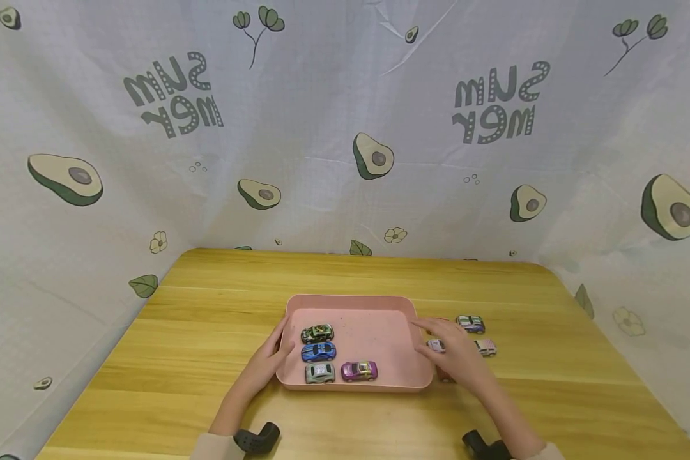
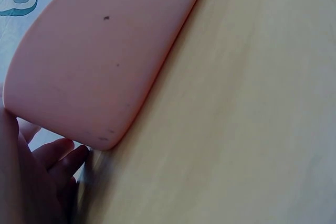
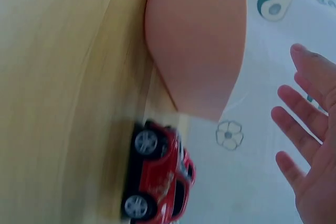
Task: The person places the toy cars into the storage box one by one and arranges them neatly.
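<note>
A shallow pink tray (image 1: 374,387) sits on the table. Inside it are a green-and-black toy car (image 1: 317,333), a blue toy car (image 1: 319,352) and a silver-grey toy car (image 1: 320,373), lined up at the left, with a purple toy car (image 1: 359,371) beside the lowest. My left hand (image 1: 262,364) holds the tray's left side, thumb over the rim and fingers against the outer wall. By the right rim hovers my right hand (image 1: 457,351), fingers spread and holding nothing. Below it, a red toy car (image 3: 157,177) stands on the table near the tray's outer wall (image 3: 199,40).
Right of the tray, a white-and-green toy car (image 1: 471,324), a pale pink toy car (image 1: 485,347) and a whitish toy car (image 1: 436,345) stand on the wooden table (image 1: 218,306). My right hand partly covers some of them. A printed cloth (image 1: 322,96) hangs behind the table.
</note>
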Motion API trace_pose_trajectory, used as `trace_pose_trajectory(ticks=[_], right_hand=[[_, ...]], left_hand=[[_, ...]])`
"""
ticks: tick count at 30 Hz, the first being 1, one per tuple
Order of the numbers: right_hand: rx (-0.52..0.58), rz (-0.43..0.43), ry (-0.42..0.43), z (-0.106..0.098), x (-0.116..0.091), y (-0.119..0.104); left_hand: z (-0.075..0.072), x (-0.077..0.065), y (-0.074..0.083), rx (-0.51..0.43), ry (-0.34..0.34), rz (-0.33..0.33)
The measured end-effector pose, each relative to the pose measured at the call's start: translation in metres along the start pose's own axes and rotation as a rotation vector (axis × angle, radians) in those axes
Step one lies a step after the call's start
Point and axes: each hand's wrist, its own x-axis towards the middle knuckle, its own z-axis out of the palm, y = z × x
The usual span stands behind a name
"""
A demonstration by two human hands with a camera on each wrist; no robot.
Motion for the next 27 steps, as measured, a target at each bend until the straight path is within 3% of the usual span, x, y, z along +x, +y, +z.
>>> trace_pose_trajectory(ticks=[4,9,16,27], right_hand=[[0.021,0.044,-0.045,-0.006,-0.005,0.011],[0.045,0.087,-0.104,-0.015,-0.013,0.026],[0.033,0.093,-0.107,-0.026,-0.024,0.048],[-0.002,0.105,-0.084,-0.032,-0.037,0.066]], left_hand=[[0.0,-0.001,0.002,0.001,0.006,0.001],[-0.001,-0.007,0.017,-0.003,-0.001,-0.019],[0.0,-0.001,0.002,0.008,0.007,-0.005],[0.001,-0.002,0.003,-0.01,0.001,-0.01]])
